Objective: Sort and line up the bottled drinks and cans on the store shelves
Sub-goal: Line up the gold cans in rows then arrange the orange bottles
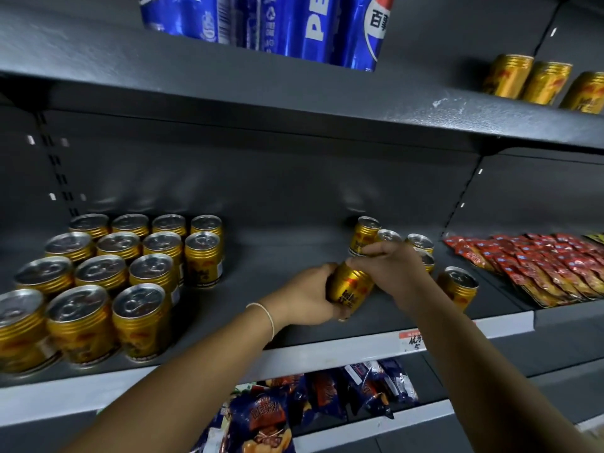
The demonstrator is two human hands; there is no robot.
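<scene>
Gold drink cans stand in a tidy block [130, 273] on the left of the middle shelf [277, 256]. A looser group of gold cans [457, 286] stands on the right. Between them, my left hand [307, 295] grips a tilted gold can [351, 286] from the left side, just above the shelf. My right hand [395, 266] reaches in from the right, its curled fingers pinching the upper end of that same can. These fingers also cross the base of an upright gold can [364, 235] behind; whether they touch it is unclear.
Blue Pepsi cans [277, 24] and three more gold cans [542, 83] sit on the shelf above. Red snack packets [536, 266] fill the bay to the right. Blue snack bags [310, 407] lie on the shelf below. A price tag [413, 341] hangs on the shelf's front edge.
</scene>
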